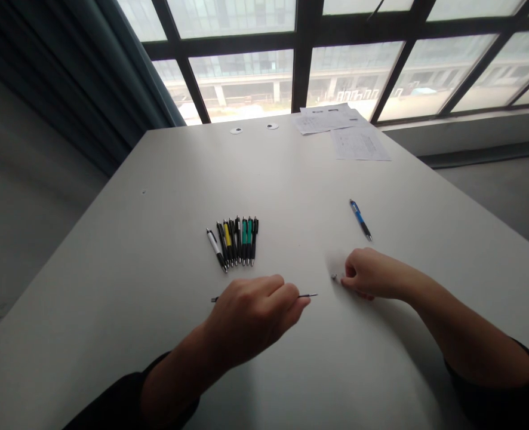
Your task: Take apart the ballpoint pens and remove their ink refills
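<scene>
My left hand [260, 307] is closed around a pen lying sideways in its grip. The back end of the pen [215, 299] shows left of the knuckles, and its thin, bare refill tip sticks out past the thumb on the right. My right hand [372, 275] is low over the table with its fingers curled in. Just left of those fingertips lies a small metal pen tip [334, 276]. Whatever the right fingers may hold is hidden. Beyond my right hand rests a blue pen [360, 220], slanted, with a dark grip.
Several pens [237, 242] lie side by side beyond my left hand, black, yellow, green and white. Paper sheets [358, 143] lie near the far edge of the white table [291, 191]. Two small round discs [236, 131] sit by the window [242, 83].
</scene>
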Motion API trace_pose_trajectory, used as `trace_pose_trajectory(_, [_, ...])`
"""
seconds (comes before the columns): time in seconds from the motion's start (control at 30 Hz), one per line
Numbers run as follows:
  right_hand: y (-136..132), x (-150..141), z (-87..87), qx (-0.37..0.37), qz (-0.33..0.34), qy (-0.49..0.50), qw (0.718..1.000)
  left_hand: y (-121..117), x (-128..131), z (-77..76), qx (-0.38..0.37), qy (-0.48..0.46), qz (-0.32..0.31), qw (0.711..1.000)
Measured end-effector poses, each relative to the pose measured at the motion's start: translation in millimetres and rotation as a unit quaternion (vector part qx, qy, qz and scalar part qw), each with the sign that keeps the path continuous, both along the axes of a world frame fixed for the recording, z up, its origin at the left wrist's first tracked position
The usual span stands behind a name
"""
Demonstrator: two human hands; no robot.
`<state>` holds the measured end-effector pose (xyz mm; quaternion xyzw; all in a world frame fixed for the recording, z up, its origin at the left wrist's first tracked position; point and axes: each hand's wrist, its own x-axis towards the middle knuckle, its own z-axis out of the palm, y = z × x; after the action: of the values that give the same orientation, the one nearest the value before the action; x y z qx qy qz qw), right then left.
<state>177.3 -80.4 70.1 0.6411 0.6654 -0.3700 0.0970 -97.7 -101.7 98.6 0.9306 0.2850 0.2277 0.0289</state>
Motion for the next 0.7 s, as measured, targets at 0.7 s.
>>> trace_pose_trajectory(0.7, [-3,12,32.1,0.006,-0.032,0.082,0.996,1,3,-0.7,-0.003,-0.004,-0.002,1.0])
